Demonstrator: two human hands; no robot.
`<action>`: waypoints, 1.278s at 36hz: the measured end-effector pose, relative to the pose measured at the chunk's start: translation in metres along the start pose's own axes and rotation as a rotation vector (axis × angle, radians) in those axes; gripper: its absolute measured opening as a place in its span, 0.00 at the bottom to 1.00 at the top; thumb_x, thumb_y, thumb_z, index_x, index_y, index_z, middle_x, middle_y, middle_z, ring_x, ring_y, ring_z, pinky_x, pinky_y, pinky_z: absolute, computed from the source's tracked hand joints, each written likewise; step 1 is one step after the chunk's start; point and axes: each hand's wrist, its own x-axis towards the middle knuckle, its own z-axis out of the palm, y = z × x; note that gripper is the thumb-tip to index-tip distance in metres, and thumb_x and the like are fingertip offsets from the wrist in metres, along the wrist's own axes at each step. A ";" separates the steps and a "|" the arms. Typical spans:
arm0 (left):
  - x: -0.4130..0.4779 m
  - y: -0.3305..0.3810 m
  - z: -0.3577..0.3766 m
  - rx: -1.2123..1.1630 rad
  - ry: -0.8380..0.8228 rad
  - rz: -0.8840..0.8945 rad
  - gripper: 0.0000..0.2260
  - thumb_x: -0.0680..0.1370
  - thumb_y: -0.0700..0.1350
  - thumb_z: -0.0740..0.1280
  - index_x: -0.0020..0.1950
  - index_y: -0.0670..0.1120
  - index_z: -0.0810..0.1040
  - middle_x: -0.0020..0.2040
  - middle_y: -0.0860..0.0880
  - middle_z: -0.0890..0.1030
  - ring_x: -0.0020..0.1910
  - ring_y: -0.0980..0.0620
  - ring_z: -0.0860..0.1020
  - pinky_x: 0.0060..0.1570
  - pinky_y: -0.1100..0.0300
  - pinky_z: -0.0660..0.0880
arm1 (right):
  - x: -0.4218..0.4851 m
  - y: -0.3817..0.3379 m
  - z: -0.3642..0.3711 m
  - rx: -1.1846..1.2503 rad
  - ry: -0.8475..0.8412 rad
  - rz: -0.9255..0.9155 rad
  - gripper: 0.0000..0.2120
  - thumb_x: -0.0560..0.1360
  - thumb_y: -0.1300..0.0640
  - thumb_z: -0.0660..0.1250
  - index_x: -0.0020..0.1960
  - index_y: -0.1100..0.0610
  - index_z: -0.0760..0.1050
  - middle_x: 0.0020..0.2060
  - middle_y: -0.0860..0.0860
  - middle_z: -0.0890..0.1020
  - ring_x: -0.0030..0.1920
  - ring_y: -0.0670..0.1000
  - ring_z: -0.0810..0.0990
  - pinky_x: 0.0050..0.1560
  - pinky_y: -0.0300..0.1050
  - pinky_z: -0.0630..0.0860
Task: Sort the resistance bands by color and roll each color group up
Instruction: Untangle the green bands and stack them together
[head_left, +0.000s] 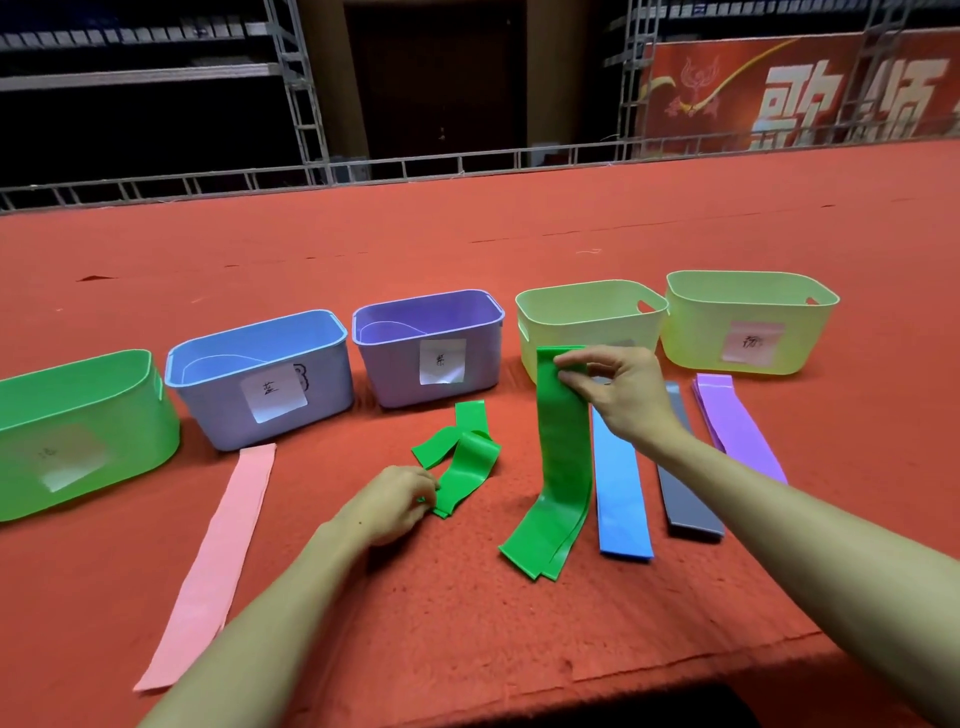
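Right hand pinches the top end of a long green band between thumb and fingertips and holds it up in front of the nearer pale yellow-green bin. The band hangs down and its low end lies on the red cloth, layers splayed there. Left hand has its fingers curled on the near end of a crumpled green band, which lies twisted on the cloth just in front of the purple bin.

Other bands lie flat on the cloth:
- pink band, far left, in front of the blue bin
- blue band, just right of the held green one
- grey band, next right, partly under the right forearm
- purple bands, stacked, furthest right, in front of the second pale bin

Green bin sits at the left end of the bin row. Bins carry white paper labels.
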 end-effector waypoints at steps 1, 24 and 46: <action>0.000 -0.001 0.001 -0.005 0.001 0.005 0.04 0.74 0.36 0.67 0.45 0.39 0.82 0.57 0.45 0.82 0.57 0.46 0.79 0.57 0.62 0.68 | 0.000 0.000 0.000 0.001 -0.004 0.000 0.10 0.71 0.65 0.73 0.48 0.53 0.83 0.42 0.46 0.84 0.46 0.50 0.84 0.52 0.43 0.79; 0.017 -0.006 0.000 -0.119 -0.022 -0.136 0.06 0.75 0.39 0.70 0.51 0.42 0.84 0.51 0.47 0.84 0.52 0.51 0.80 0.53 0.65 0.70 | -0.003 -0.009 -0.003 -0.006 -0.059 0.000 0.09 0.71 0.65 0.72 0.47 0.53 0.84 0.40 0.48 0.86 0.43 0.54 0.84 0.46 0.47 0.81; 0.016 -0.009 0.002 -0.148 -0.031 -0.138 0.05 0.73 0.38 0.72 0.48 0.43 0.84 0.49 0.48 0.84 0.47 0.52 0.82 0.52 0.61 0.77 | -0.009 -0.017 -0.003 -0.010 -0.129 0.005 0.12 0.71 0.66 0.72 0.46 0.48 0.83 0.39 0.42 0.84 0.40 0.44 0.82 0.46 0.38 0.78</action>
